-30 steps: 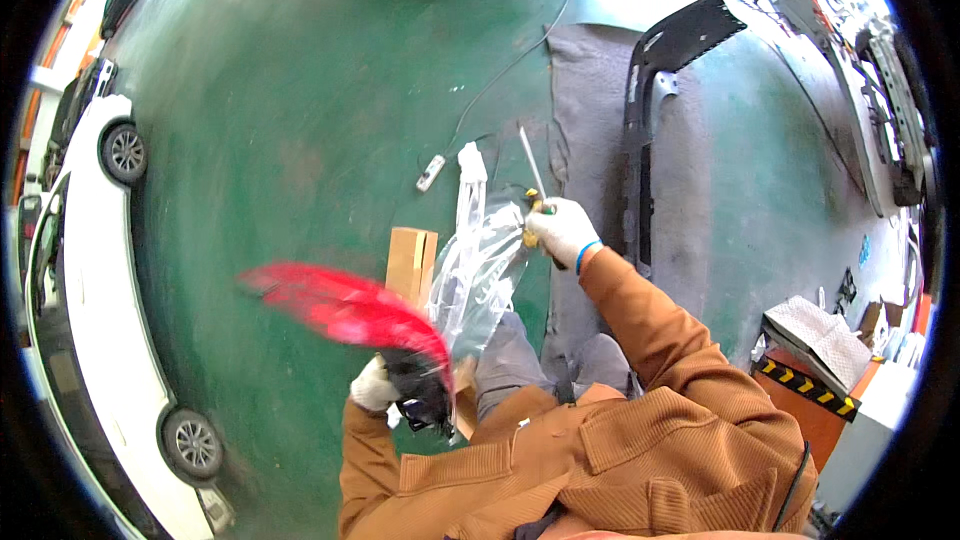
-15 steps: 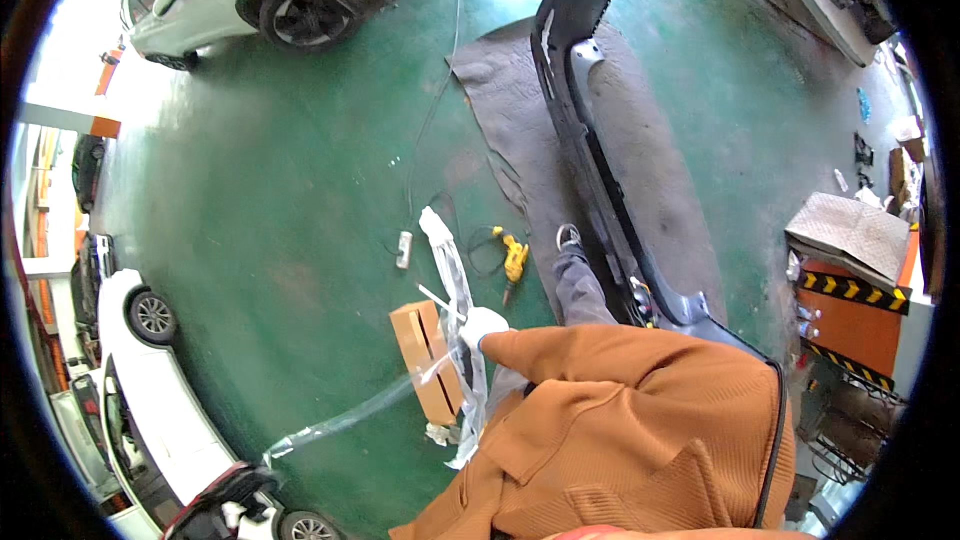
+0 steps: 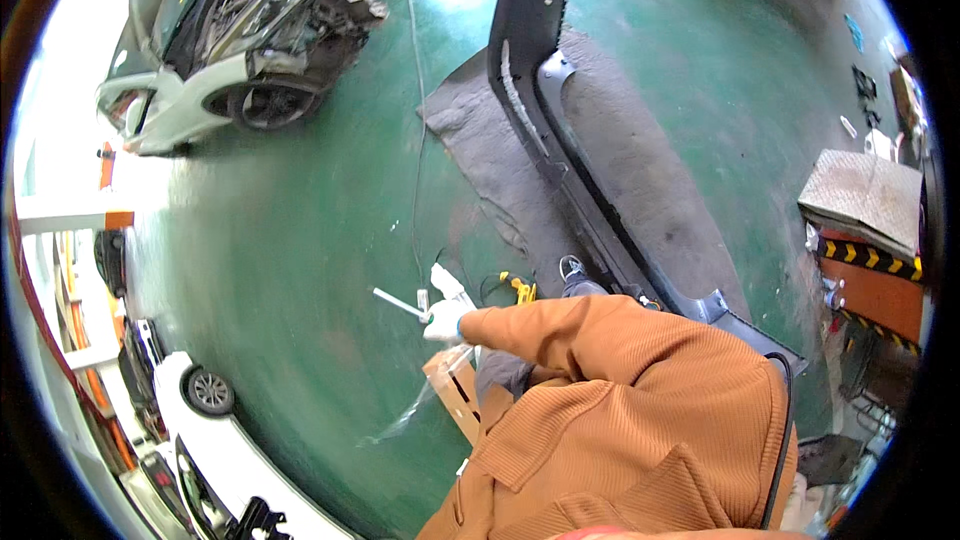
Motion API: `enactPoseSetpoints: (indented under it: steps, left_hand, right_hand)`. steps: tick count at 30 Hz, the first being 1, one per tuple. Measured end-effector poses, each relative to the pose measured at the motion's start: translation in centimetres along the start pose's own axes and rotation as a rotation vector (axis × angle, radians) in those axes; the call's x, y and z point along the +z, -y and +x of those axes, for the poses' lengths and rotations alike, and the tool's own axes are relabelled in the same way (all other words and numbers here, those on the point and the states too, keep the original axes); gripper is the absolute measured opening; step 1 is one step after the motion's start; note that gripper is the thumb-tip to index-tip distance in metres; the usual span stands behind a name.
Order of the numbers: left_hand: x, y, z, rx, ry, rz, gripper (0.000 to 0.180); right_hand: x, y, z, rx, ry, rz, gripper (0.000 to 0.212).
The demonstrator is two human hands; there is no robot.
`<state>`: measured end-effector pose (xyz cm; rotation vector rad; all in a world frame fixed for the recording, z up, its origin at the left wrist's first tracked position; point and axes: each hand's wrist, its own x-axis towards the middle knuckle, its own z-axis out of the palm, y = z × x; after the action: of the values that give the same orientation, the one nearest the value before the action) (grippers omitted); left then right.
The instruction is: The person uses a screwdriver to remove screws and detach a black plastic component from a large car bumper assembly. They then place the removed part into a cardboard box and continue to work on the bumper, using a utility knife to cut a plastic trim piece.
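A green painted workshop floor [image 3: 300,270] spreads beneath us, curving at the rim of the view. Above it we see the person's right hand [image 3: 443,321] in a white knitted glove, its fingers closed around one end of a slim, pale, straight rod [image 3: 397,302], which points out toward the left over the floor. The left hand is out of sight, so we cannot tell what its grip is.

Just below the glove we find a brown cardboard box [image 3: 446,381] on the floor, with a crumpled strip of clear plastic film [image 3: 405,418] trailing from its left side. White wrapping [image 3: 447,282] shows just beyond the glove, and a yellow power tool [image 3: 522,290] lies near the left edge of a grey fabric mat [image 3: 470,125]. Along the mat we see a long black moulded car panel [image 3: 530,15], its far end reaching past the mat's far edge.

Farther out, a light-coloured car with an exposed front end [image 3: 250,90] stands at the upper left, a white car [image 3: 235,455] at the lower left, and an orange cabinet with black-and-yellow stripes [image 3: 880,295] at the right.
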<state>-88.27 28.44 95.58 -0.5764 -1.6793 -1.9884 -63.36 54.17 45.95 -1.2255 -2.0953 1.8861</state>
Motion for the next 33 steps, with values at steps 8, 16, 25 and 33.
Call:
enactPoseSetpoints:
  steps: [8, 16, 25, 33]
  left_hand:
    - [17.0, 17.3, -13.3, -0.647, 0.586, -0.071, 0.044]
    - [47.5, 30.7, -35.9, -1.517, 1.249, -0.351, 0.035]
    - [61.6, 33.3, -47.4, -1.289, 1.996, -0.25, 0.043]
    - [70.4, 39.7, -45.8, -1.1, 2.142, -0.083, 0.046]
  right_hand:
    - [-22.6, -3.7, -4.6, 0.178, -0.265, 0.479, 0.042]
    - [-32.6, 2.1, -5.6, 0.234, -0.619, 0.778, 0.029]
    - [-33.3, 7.7, -0.9, 0.39, -1.179, 1.079, 0.029]
    - [-30.9, -4.6, 2.6, 0.365, -1.509, 1.55, 0.014]
